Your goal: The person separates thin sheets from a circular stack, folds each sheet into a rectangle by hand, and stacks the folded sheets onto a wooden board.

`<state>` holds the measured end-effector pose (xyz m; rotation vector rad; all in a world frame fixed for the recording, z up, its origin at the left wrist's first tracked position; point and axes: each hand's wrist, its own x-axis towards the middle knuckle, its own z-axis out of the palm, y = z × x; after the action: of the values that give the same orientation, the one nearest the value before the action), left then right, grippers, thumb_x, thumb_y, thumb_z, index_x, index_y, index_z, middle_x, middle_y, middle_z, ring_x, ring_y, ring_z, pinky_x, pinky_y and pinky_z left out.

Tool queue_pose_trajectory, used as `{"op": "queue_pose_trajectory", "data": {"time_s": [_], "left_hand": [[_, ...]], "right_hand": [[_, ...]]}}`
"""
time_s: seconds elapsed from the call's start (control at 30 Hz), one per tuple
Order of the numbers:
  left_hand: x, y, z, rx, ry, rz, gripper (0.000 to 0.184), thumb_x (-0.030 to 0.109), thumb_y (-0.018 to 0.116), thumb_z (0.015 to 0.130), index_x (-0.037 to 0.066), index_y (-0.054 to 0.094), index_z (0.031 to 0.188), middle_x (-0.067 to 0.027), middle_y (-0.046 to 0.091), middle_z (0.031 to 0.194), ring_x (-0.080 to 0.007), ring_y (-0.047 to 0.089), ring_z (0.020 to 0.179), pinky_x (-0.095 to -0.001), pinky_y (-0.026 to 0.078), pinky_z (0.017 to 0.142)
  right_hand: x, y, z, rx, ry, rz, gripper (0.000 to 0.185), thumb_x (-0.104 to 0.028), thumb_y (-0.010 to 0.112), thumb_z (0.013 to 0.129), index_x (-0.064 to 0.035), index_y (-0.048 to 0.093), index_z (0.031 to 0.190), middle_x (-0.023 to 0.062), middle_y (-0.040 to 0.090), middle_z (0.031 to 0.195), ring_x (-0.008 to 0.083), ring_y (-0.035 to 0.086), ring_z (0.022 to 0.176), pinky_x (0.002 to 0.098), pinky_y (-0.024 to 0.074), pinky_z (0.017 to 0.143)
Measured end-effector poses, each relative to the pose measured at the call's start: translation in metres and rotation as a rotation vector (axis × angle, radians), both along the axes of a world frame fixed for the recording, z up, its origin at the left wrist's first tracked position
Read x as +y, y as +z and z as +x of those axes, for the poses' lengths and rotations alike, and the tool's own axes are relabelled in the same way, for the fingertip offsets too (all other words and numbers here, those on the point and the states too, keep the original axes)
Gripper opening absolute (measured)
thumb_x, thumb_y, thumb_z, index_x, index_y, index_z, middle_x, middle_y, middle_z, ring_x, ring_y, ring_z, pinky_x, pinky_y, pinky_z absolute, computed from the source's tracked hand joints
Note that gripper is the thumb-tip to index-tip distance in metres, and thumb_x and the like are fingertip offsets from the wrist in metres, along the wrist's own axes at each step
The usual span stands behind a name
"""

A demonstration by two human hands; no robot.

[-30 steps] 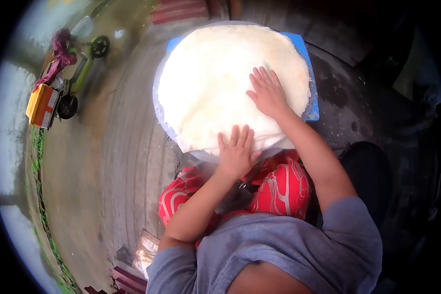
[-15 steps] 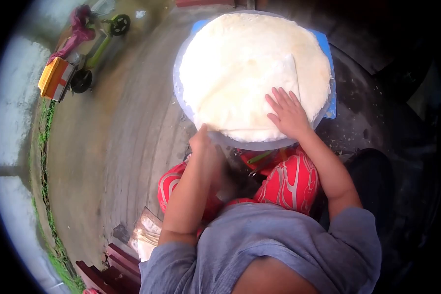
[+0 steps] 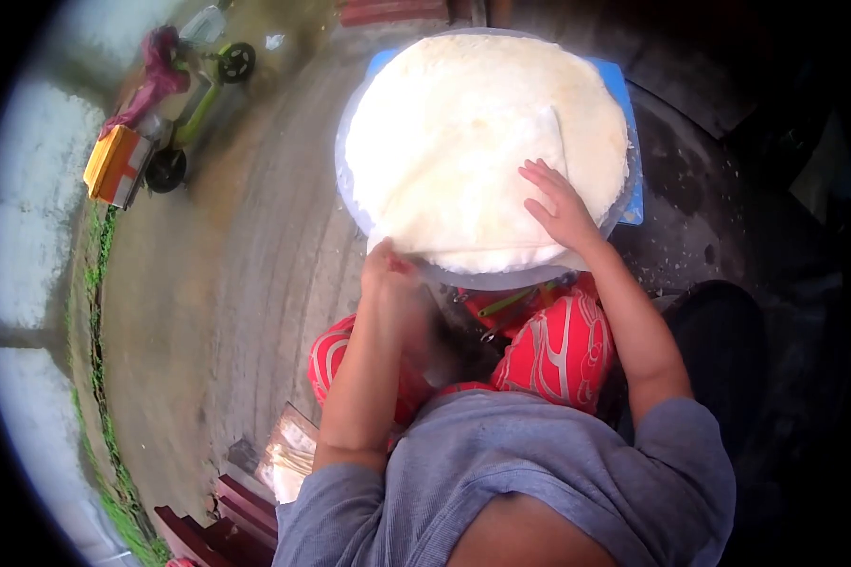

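In front of me lies a large, round, pale flatbread (image 3: 463, 151), apparently several thin sheets, with a fold line on its right part and along its near edge. It covers most of a round greyish board (image 3: 487, 281). My left hand (image 3: 385, 267) is closed at the near left edge, its fingertips pinching the flatbread's rim; part of that hand is smeared by motion. My right hand (image 3: 564, 210) is open over the right part of the folded sheet, fingers stretched out. Whether its palm presses on the sheet I cannot tell.
A blue flat surface (image 3: 624, 104) shows under the board. My knees in red patterned cloth (image 3: 550, 354) are close below it. A green-handled tool (image 3: 506, 301) lies between them. A green scooter (image 3: 194, 118) and an orange-and-white box (image 3: 118, 165) stand far left.
My right hand has shifted slightly, its fingers now closer together and more raised. My left hand stays at the near left edge and has turned a little. The whole view has shifted slightly.
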<state>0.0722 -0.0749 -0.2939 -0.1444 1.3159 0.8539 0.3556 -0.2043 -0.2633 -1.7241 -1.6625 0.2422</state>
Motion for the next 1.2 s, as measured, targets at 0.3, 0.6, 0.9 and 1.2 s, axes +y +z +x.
{"op": "queue_pose_trajectory", "data": {"time_s": [0.3, 0.6, 0.9, 1.2], "left_hand": [[-0.061, 0.061, 0.111, 0.697, -0.447, 1.551, 0.017, 0.000, 0.063, 0.080, 0.003, 0.060, 0.096, -0.0149, 0.059, 0.114, -0.0281, 0.058, 0.100, -0.0345, 0.048, 0.083], [-0.083, 0.043, 0.120, 0.741, -1.160, 1.665, 0.030, -0.005, 0.055, 0.076, 0.003, 0.061, 0.104, -0.0152, 0.059, 0.117, -0.0320, 0.058, 0.101, -0.0375, 0.049, 0.083], [0.026, 0.050, 0.121, 1.257, -1.106, 1.939, 0.039, -0.010, 0.052, 0.068, 0.004, 0.055, 0.105, -0.0121, 0.056, 0.113, -0.0304, 0.058, 0.089, -0.0377, 0.049, 0.076], [0.015, 0.003, 0.146, 1.558, -1.508, 1.754, 0.056, 0.045, 0.034, 0.094, 0.012, 0.034, 0.140, -0.0092, 0.027, 0.149, -0.0293, 0.020, 0.139, -0.0552, 0.013, 0.110]], "right_hand": [[-0.005, 0.034, 0.013, 1.318, -0.099, -0.244, 0.042, -0.036, 0.050, 0.095, -0.0039, 0.053, 0.123, 0.0076, 0.058, 0.110, 0.0142, 0.059, 0.090, 0.0289, 0.0490, 0.083], [-0.002, 0.003, 0.017, 0.942, -0.185, -0.374, 0.061, -0.008, 0.071, 0.073, -0.0019, 0.048, 0.129, 0.0148, 0.055, 0.116, 0.0180, 0.056, 0.097, 0.0281, 0.0467, 0.079], [-0.010, 0.017, 0.017, 0.541, -0.371, -0.352, 0.034, -0.005, 0.067, 0.072, -0.0017, 0.059, 0.105, 0.0145, 0.062, 0.101, 0.0256, 0.060, 0.094, 0.0323, 0.0483, 0.081], [-0.017, 0.020, -0.013, -0.116, -0.194, -0.098, 0.013, -0.017, 0.068, 0.074, -0.0093, 0.057, 0.076, 0.0064, 0.055, 0.080, 0.0274, 0.054, 0.083, 0.0376, 0.0451, 0.076]]}}
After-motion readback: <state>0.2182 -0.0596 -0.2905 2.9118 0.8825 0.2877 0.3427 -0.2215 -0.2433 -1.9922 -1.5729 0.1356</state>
